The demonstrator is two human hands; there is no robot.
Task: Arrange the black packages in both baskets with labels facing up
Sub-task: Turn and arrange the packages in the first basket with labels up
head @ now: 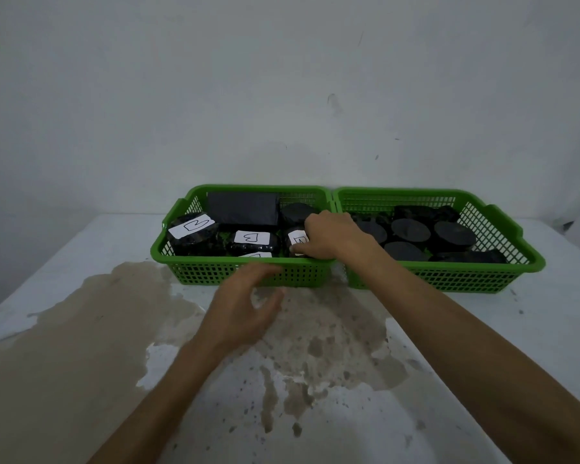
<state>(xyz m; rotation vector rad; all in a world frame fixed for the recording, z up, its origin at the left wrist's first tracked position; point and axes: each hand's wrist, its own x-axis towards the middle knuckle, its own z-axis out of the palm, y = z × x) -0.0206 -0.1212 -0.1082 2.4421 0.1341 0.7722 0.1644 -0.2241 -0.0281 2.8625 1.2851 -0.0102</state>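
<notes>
Two green baskets stand side by side along the far edge of the table (482,329), touching each other. The left basket (248,272) holds several black packages, and some already show a white label on top: one at its left end (191,226), one in the middle (251,237), and one near its right wall (297,241). A flat black package (243,209) at the far wall of this basket shows no label. In the right basket (449,279) the round black packages (410,229) all show plain dark tops, so this side is not done yet, as I judge.

The right hand (328,236) reaches over the front rim of the left basket and its fingers close around the labelled package near the right wall, the thumb at its near edge. The left hand (248,306) hangs just in front of the left basket, fingers loosely curled and holding nothing.

To do this step well, I would set this package down flat, label fully upward, and press it beside its neighbour so it does not tip. The free hand can steady the front rim of the basket. Next comes the unlabelled flat package, then the right basket
</notes>
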